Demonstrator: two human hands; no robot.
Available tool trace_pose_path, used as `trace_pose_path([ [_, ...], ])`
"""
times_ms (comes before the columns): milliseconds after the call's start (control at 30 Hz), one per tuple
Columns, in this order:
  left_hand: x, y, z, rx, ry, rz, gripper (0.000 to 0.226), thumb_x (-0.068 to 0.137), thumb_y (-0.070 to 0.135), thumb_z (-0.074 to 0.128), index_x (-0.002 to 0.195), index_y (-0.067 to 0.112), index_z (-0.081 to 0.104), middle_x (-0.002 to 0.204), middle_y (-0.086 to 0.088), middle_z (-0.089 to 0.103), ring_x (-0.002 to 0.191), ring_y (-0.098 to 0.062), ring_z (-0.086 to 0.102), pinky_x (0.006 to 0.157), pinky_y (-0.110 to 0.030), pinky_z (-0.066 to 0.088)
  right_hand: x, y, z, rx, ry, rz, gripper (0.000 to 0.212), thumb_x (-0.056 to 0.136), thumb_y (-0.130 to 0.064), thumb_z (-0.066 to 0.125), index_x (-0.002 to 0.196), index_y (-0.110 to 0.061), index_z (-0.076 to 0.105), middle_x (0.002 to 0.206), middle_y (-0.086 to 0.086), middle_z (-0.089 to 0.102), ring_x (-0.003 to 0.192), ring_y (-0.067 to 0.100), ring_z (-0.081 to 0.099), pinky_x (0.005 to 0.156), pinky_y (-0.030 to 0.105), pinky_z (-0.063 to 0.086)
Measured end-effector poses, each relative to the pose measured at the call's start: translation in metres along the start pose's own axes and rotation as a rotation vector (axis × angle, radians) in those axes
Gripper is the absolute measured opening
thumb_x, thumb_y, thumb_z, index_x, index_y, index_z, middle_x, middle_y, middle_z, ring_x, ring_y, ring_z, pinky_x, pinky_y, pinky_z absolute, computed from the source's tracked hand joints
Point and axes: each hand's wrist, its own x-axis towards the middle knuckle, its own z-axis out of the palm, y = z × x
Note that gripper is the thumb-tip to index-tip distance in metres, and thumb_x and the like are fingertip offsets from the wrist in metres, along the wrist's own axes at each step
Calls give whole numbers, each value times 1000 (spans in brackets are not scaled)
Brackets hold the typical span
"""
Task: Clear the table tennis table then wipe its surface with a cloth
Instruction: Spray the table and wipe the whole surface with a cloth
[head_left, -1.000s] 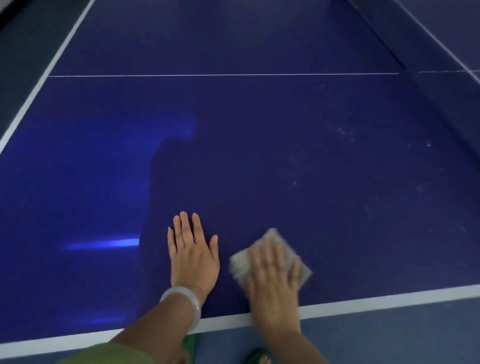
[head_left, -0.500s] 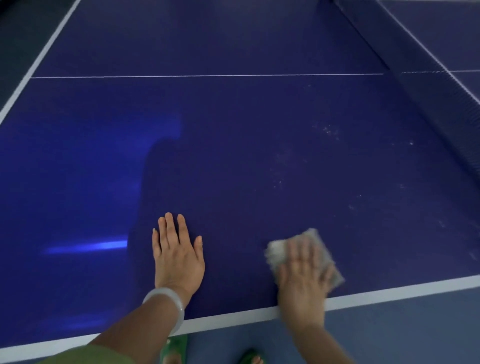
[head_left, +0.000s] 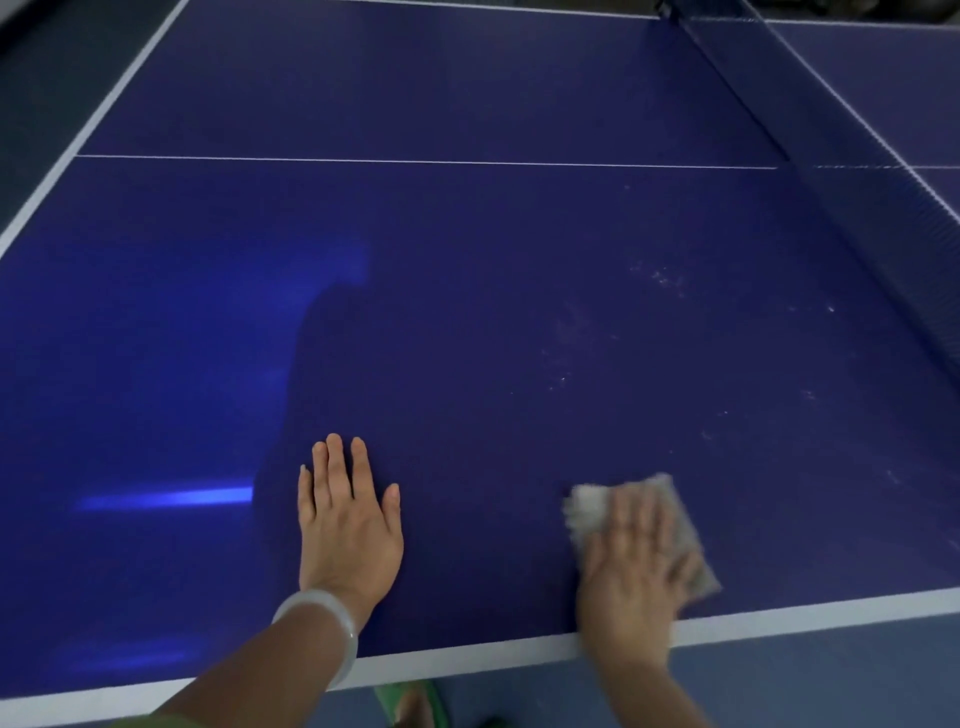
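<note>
Cloth (head_left: 680, 525) lies near the bench's (head_left: 467, 322) near white edge, right of centre, pressed flat under the right hand (head_left: 636, 566), fingers spread straight, evidently for wiping; left hand (head_left: 348, 525) rests flat, fingers extended, likely bracing; pale smudges (head_left: 665, 278) remain farther right; net (head_left: 831, 171) crosses far right; floor grey-blue.

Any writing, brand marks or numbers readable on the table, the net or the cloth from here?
None. The table tennis table carries only plain white lines, no lettering. The net shows no readable label. The cloth under the right hand is motion-blurred with no print showing. The bracelet is unmarked.
</note>
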Motion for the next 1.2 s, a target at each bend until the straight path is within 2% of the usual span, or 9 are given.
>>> trace_pose_path([
  [233,1,1,-2,15,-1,6,68,98,44,17,149,1,30,156,-22,25,146,-34,19,118,-50,18,37,-63,15,-107,-148,-787,59,97,-35,23,154,-19,23,161,5,19,149,29,13,113,61,17],
  [433,1,2,-2,16,-12,-7,68,99,45,14,151,4,25,158,-20,21,148,-32,15,119,-48,14,98,-7,8,16,-174,-40,57,100,-43,-2,155,-27,-3,161,-2,-13,148,20,-15,118,59,-1],
  [500,0,2,-2,18,-10,-3,67,99,44,16,151,3,26,157,-20,22,148,-33,16,119,-49,15,79,-37,10,-23,-125,-92,55,103,-37,6,156,-21,6,162,6,-5,150,28,-5,116,63,4],
  [600,0,1,-2,20,-3,-2,66,98,43,19,149,2,29,156,-21,24,147,-33,18,118,-49,15,53,-100,22,-33,-89,-490,57,99,-35,19,154,-18,23,161,8,16,149,31,11,113,64,10],
  [767,1,2,-1,37,0,-3,66,98,43,18,150,2,26,157,-20,23,147,-32,17,118,-47,15,114,-150,27,-115,-215,-822,60,97,-38,-1,155,-23,1,164,1,-1,150,25,-7,117,61,-2],
  [833,1,2,-2,35,-1,-11,66,98,44,17,150,3,26,157,-18,22,148,-31,16,118,-46,12,158,-128,27,-206,-244,-725,59,97,-33,3,154,-23,-7,163,1,-12,148,25,-16,114,65,-1],
  [1033,1,2,1,20,-19,-21,67,99,46,14,152,5,20,159,-17,17,149,-30,11,119,-48,12,198,-30,-2,35,-231,149,57,103,-41,11,155,-25,-6,162,1,-14,149,24,-13,115,64,-2],
  [1100,0,2,0,27,-20,-19,67,99,46,14,152,5,22,159,-17,18,149,-31,12,119,-48,12,175,-52,5,24,-188,166,57,103,-40,11,156,-23,0,163,4,-9,150,27,-8,115,65,0],
  [1200,0,3,-1,36,-15,-14,67,98,45,17,150,3,28,157,-19,23,148,-32,16,118,-48,14,120,-99,16,14,-106,-188,56,101,-35,16,154,-18,20,161,10,13,149,33,9,113,67,9],
])
